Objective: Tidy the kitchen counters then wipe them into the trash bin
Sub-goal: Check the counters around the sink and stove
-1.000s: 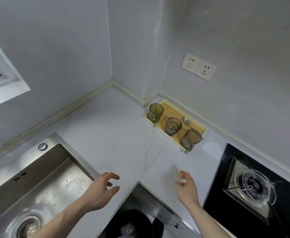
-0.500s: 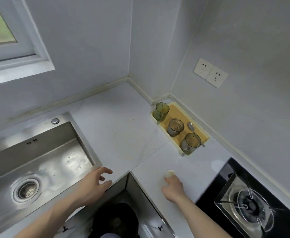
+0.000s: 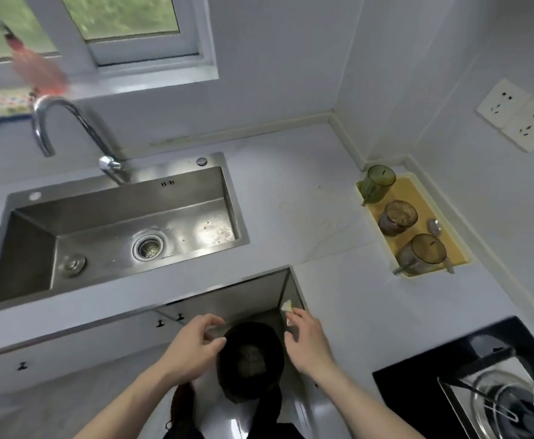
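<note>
The right hand pinches a small pale scrap at its fingertips, right at the inner corner edge of the surface, just above the trash bin. The left hand hovers beside the bin's rim with its fingers curled; it seems to hold a thin clear film, perhaps the liner's edge, but I cannot tell whether that grip is clenched on anything.

The likely slip: the scrap sits at the corner, not over the bin's mouth, so if the pinch lets go too soon it could land on the cabinet ledge or the floor beside the bin. A loose hold on so small a piece adds to that risk.

The scrap is tiny, whitish-yellow and crumpled, too small to say whether it is paper or food. The bin is round and dark, lined in black, with dim rubbish inside.

Further out, faint specks still mark the surface between the sink and the yellow tray of cups, so wiping looks unfinished.
</note>
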A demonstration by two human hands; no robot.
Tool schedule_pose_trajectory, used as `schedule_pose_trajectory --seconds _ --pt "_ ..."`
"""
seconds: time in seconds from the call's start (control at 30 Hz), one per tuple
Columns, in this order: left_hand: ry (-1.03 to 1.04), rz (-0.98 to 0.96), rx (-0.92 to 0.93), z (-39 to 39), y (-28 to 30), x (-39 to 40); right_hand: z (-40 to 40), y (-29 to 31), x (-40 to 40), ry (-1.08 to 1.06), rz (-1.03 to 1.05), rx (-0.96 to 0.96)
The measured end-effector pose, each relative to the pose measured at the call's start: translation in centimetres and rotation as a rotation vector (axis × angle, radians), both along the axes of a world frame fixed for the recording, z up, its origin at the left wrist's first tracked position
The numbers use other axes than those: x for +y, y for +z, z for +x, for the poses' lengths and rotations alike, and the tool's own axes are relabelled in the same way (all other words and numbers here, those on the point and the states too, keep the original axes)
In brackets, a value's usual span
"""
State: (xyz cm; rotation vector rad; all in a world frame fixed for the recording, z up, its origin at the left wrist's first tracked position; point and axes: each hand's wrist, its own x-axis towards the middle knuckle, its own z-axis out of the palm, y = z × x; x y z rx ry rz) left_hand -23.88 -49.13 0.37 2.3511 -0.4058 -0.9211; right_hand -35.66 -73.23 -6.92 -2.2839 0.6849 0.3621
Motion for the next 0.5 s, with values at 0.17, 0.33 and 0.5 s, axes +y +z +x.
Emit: schedule_pose_trajectory --seconds 0.17,0.33,0.5 --pt "0.058 0.034 -0.031 -1.6 -0.1 3.4 0.7 -1.3 4.4 0.126 0.105 0.16" --pt "0.097 0.029 -0.033 -3.6 -0.3 8.2 1.3 -2.5 7.7 0.15 0.132 0.293" --pt "0.173 0.018 -0.054 -5.1 -0.3 15.2 1.1 -2.6 12.5 0.176 0.099 0.331"
